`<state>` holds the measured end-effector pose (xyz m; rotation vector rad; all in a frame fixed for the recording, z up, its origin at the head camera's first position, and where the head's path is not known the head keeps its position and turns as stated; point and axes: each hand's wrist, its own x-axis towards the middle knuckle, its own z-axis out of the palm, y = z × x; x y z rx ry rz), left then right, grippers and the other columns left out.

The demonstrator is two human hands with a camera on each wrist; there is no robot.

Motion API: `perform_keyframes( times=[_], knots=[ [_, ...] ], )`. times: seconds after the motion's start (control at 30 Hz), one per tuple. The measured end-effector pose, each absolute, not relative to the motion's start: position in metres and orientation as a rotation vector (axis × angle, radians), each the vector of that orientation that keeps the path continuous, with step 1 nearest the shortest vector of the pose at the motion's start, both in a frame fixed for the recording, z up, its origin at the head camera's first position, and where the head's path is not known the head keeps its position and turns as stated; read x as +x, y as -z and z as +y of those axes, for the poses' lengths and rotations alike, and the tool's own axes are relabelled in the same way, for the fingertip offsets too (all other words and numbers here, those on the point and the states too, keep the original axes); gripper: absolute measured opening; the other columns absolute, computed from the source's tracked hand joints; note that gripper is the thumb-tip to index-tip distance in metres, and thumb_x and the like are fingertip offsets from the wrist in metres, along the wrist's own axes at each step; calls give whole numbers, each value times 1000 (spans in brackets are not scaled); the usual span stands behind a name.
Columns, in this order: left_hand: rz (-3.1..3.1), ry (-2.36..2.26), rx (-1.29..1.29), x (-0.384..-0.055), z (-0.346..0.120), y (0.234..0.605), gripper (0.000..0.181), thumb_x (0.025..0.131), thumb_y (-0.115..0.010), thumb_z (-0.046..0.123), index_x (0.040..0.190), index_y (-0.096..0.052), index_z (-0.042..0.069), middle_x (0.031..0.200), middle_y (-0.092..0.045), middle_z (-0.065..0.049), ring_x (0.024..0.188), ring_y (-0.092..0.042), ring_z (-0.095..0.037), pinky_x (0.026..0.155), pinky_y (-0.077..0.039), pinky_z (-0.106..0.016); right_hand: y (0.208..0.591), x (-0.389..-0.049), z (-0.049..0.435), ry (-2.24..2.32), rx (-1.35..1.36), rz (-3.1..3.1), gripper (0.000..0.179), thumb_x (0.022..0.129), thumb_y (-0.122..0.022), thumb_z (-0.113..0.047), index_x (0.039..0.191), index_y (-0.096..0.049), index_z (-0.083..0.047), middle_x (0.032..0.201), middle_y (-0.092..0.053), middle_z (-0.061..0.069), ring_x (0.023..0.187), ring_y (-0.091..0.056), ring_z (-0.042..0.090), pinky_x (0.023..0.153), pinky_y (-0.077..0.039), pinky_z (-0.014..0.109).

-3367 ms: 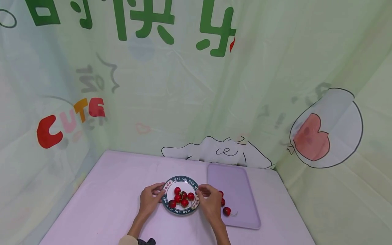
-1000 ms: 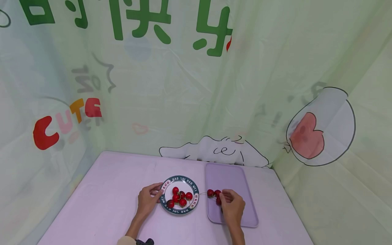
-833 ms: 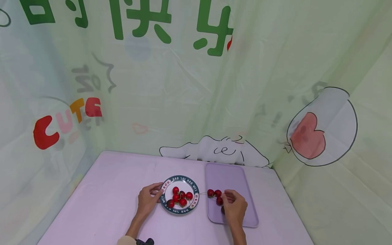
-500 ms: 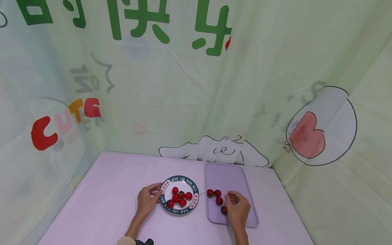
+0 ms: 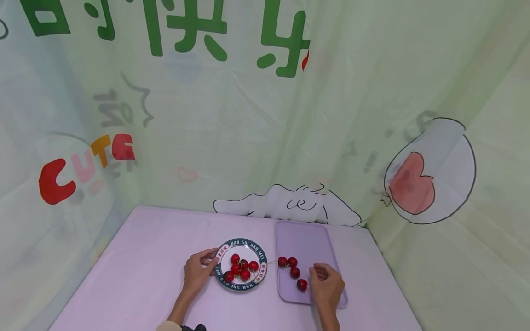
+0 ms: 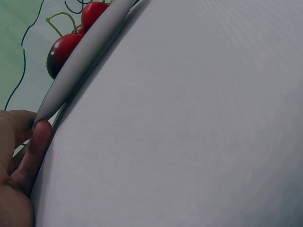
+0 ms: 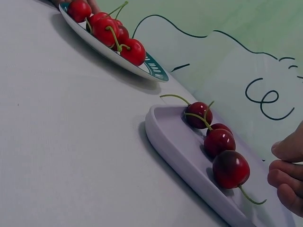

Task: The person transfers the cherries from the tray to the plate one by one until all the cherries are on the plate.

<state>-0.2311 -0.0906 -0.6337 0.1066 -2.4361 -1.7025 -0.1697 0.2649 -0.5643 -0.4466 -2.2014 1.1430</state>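
The right hand [image 5: 327,287] is held over the near right part of a lilac tray [image 5: 306,239], thumb and fingers loosely bent, with nothing seen to be gripped between them. Just to its left, and apart from the fingertips in the right wrist view, the nearest cherry [image 5: 302,285] is left lying on the tray, its thin stem directed toward the hand. By that small gap the moment is judged to be governed: the fruit is placed leftward of the right hand, clearly the nearer of the two, and no long axis is offered beyond the stem. Three more cherries [image 5: 295,272] are grouped farther left and farther back, one stem being stretched across the tray's left edge toward the plate [image 5: 241,288]. There, a cluster of cherries [image 5: 245,275] is carried within a dark rim, pinched at its left side by the left hand [image 5: 198,272]. Both dishes are set on a pale table [image 5: 165,230] before a printed curtain [image 5: 331,115]. Compared with half a second ago, the right hand is shifted rightward and the nearest cherry, partly hidden then, is fully exposed, while no change is detected in the left hand's grip
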Motion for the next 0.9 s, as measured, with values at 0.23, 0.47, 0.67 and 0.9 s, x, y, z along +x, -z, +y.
perform_keyframes(
  times=[0.23, 0.47, 0.67, 0.9],
  knots=[
    [-2437, 1713, 108, -230, -90, 635, 36, 99, -79, 8, 135, -77, 10, 112, -78, -10, 81, -68, -11, 62, -63, -18, 568, -166, 275, -1098, -486, -2221, 9, 87, -84, -1, 95, -81, 4, 86, -82, 20, 64, -66, 0, 60, -49, 9],
    [-2441, 1696, 108, -231, -90, 633, 36, 99, -79, 8, 135, -77, 11, 112, -79, -10, 81, -68, -11, 62, -62, -18, 578, -168, 286, -1049, -555, -2292, 9, 89, -85, -5, 95, -82, 1, 86, -83, 16, 65, -71, 8, 62, -50, 19],
    [-2432, 1716, 103, -230, -91, 631, 37, 99, -80, 8, 136, -77, 10, 113, -79, -11, 81, -68, -12, 62, -63, -18, 580, -165, 291, -1062, -580, -2318, 9, 89, -85, -7, 93, -82, 1, 81, -81, 16, 65, -71, 12, 62, -50, 22],
    [-2441, 1714, 101, -230, -91, 631, 37, 99, -80, 9, 136, -77, 10, 112, -79, -11, 81, -68, -12, 63, -62, -17, 585, -162, 296, -1054, -623, -2370, 12, 90, -83, -12, 93, -83, 0, 81, -81, 15, 64, -68, 11, 63, -49, 26]
  ],
)
